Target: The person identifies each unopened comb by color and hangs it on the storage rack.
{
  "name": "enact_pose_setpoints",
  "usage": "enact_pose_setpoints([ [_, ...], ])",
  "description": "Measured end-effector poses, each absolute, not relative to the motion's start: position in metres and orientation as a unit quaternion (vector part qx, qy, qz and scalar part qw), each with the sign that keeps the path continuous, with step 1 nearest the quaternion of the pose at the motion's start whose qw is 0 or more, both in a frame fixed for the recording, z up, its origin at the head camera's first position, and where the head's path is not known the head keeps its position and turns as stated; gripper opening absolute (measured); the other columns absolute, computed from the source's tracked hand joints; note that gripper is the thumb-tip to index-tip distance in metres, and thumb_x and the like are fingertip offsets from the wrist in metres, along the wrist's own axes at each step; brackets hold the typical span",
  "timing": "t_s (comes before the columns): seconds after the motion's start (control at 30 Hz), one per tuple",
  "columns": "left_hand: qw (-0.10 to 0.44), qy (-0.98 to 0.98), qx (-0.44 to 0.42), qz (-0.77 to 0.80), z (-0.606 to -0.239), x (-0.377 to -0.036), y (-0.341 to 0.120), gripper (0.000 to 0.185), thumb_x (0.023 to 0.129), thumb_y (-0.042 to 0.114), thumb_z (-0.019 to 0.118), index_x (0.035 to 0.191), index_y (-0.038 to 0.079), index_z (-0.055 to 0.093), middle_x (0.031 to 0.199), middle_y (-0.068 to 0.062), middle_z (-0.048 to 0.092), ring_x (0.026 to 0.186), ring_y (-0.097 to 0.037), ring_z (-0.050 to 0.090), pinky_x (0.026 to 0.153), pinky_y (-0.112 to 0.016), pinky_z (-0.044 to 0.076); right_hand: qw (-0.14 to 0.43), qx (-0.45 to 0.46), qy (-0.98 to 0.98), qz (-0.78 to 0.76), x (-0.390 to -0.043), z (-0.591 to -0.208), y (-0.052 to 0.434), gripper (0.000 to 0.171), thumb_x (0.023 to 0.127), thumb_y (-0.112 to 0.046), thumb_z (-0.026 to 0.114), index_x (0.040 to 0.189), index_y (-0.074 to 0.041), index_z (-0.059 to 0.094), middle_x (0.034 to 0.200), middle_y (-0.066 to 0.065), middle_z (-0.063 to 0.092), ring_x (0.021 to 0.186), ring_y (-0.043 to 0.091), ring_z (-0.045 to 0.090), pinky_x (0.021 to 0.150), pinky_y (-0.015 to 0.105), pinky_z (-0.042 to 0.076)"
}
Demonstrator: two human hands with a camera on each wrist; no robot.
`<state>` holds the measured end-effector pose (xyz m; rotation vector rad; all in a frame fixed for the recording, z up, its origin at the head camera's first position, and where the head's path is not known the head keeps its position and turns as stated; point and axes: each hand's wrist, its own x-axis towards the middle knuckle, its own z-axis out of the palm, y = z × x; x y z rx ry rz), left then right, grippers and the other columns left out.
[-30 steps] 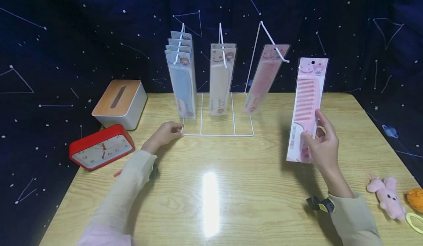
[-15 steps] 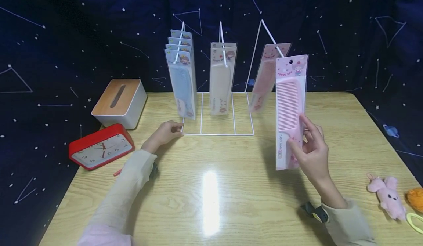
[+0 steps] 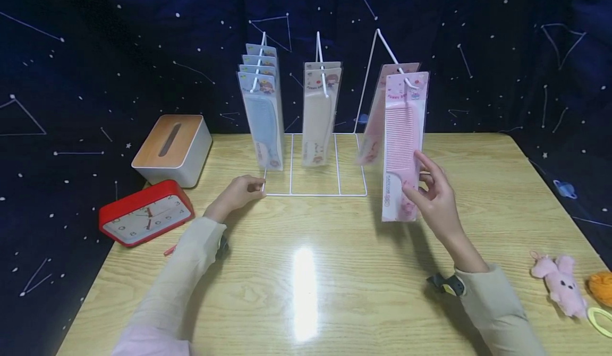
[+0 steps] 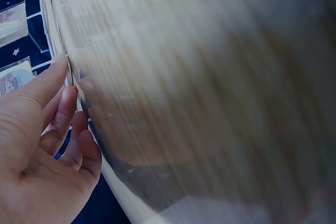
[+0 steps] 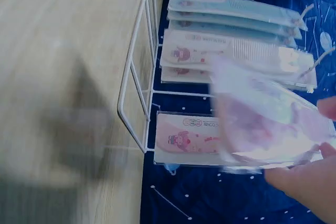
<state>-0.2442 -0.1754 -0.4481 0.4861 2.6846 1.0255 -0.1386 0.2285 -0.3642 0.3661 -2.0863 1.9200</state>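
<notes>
My right hand [image 3: 435, 202] pinches the lower right edge of a packaged pink comb [image 3: 400, 138], held upright. The white tip of the rack's right hook shows in front of the top of this package, near its hole. Behind it, another packaged pink comb [image 3: 375, 127] hangs tilted on that same hook. My left hand [image 3: 237, 192] pinches the front left corner of the white wire rack [image 3: 315, 195] at table level. In the left wrist view, the thumb and fingers of the left hand [image 4: 58, 129] meet at the wire.
Several packaged blue combs [image 3: 262, 127] hang on the left hook, and packaged cream combs [image 3: 317, 127] on the middle one. A tissue box [image 3: 174, 149] and a red clock [image 3: 145, 212] stand left. A pink plush toy [image 3: 559, 287] lies right, beside an orange ball [image 3: 601, 287].
My right hand has carried the packaged pink comb left, then up and away from me, to the right hook; the hook's tip now shows before the package. My left hand stays on the rack.
</notes>
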Motion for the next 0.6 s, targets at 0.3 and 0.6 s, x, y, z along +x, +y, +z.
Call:
enact_pose_setpoints([
  [0.3, 0.115, 0.91, 0.172, 0.359, -0.45, -0.245, -0.172, 0.044, 0.089, 0.012, 0.066, 0.127, -0.009, 0.054, 0.101, -0.016, 0.062, 0.1, -0.03, 0.055, 0.099, -0.047, 0.044, 0.099, 0.119, -0.771, 0.618, -0.184, -0.376, 0.239, 0.056, 0.089, 0.008, 0.055, 0.141, -0.006, 0.04, 0.119, 0.002, 0.044, 0.106, 0.014, 0.047, 0.086, 0.016, 0.043],
  [0.6, 0.116, 0.908, 0.179, 0.36, -0.45, -0.246, -0.172, 0.044, 0.09, 0.012, 0.065, 0.127, -0.009, 0.054, 0.099, -0.015, 0.061, 0.096, -0.028, 0.055, 0.097, -0.046, 0.046, 0.082, 0.084, -0.798, 0.591, -0.202, -0.388, 0.244, 0.055, 0.089, 0.002, 0.06, 0.14, -0.007, 0.042, 0.116, -0.007, 0.044, 0.106, 0.012, 0.048, 0.083, 0.017, 0.042],
])
